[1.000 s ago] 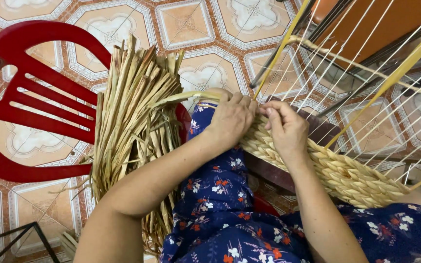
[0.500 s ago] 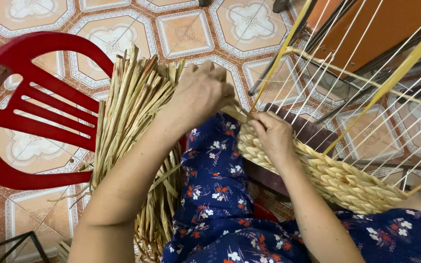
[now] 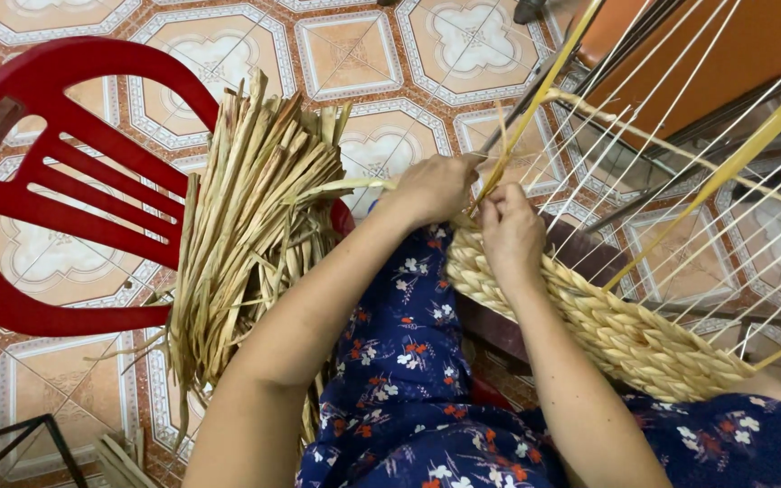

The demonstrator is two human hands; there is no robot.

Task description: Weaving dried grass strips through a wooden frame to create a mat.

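Head view: the left hand (image 3: 434,188) has come back from the bundle of dried leaves (image 3: 246,226), where it was reaching half a second ago, and is again at the weaving, closed around a long pale leaf strip (image 3: 341,187) that trails from its knuckles out toward the bundle. Its fingers are curled tight; the fingertips themselves are hidden behind the hand. Just beside it, nearly touching, the right hand (image 3: 510,230) sits with fingers bent, pinching at the top edge of the woven braid (image 3: 607,325), where the strip meets the upright white strings (image 3: 644,145). What exactly lies between the right fingertips cannot be made out.

Judging from this, a fresh strip has been fetched and is being worked into the edge of the braid, so the row carries on from the near end. The braid runs away from the right wrist, down toward the lap in blue flowered cloth (image 3: 409,398). The bundle rests against a red plastic chair (image 3: 56,190), beyond the left forearm.
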